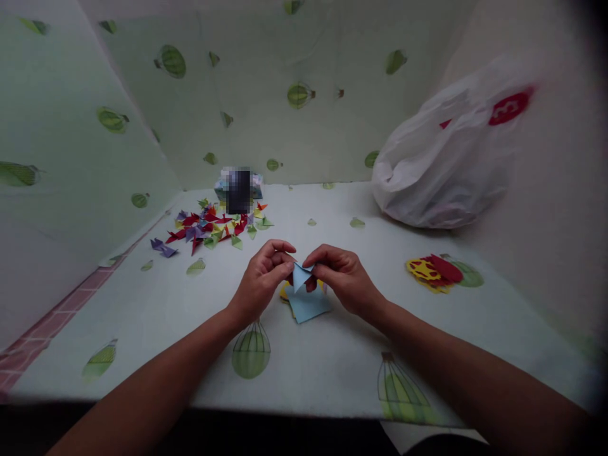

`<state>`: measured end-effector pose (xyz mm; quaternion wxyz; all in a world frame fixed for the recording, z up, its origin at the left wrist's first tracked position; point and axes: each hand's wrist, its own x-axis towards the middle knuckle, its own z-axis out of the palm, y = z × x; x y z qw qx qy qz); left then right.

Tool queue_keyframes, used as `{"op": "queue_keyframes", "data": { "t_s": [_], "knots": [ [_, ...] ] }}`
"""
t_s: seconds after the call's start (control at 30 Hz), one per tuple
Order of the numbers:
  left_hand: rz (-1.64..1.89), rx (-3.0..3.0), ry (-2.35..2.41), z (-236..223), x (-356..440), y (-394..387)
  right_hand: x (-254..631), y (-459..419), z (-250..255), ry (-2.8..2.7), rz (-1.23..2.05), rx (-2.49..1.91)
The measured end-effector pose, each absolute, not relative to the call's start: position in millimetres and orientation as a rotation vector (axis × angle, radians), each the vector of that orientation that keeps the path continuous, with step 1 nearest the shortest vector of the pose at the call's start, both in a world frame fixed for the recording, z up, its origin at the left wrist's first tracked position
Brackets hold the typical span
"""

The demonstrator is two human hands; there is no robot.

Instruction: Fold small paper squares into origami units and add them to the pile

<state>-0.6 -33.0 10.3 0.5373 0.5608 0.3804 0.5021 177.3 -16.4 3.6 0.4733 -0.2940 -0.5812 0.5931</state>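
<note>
A small folded piece of light blue paper [300, 277] is held up between my two hands, its lower corner pointing down. My left hand [268, 275] pinches its left side between thumb and fingers. On the right side, my right hand [339, 273] grips it with thumb and forefinger, the other fingers curled beneath. Just below lies a stack of square paper sheets [308, 306], light blue on top, with yellow edges showing under it. The fingers partly hide the folded piece and the back of the stack.
At the back left, many-coloured folded paper cranes [209, 228] lie heaped before a tissue box [256, 185] and a blurred dark object [239, 192]. A white plastic bag [441, 158] stands at the back right. Red and yellow paper cut-outs [430, 272] lie to the right.
</note>
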Motion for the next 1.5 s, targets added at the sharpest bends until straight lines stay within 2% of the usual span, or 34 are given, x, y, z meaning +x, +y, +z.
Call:
{"op": "queue_keyframes", "data": {
  "t_s": [0.27, 0.77, 1.03, 1.5],
  "knots": [
    [1.187, 1.322, 0.901, 8.0, -1.5, -31.1, 178.5, -18.1, 5.5, -1.519, 1.370, -0.765],
    [1.325, 1.252, 0.958, 3.9, -2.0, -25.0, 178.9, -15.2, 2.4, -1.437, 1.500, -0.680],
    [1.414, 1.451, 1.118, 9.1, -0.5, -29.1, 178.8, -12.6, 2.9, -1.418, 1.525, -0.689],
    [1.290, 1.599, 1.108, 8.8, -4.1, -27.5, 179.0, -9.7, 4.1, -1.465, 1.560, -0.857]
  ]
}}
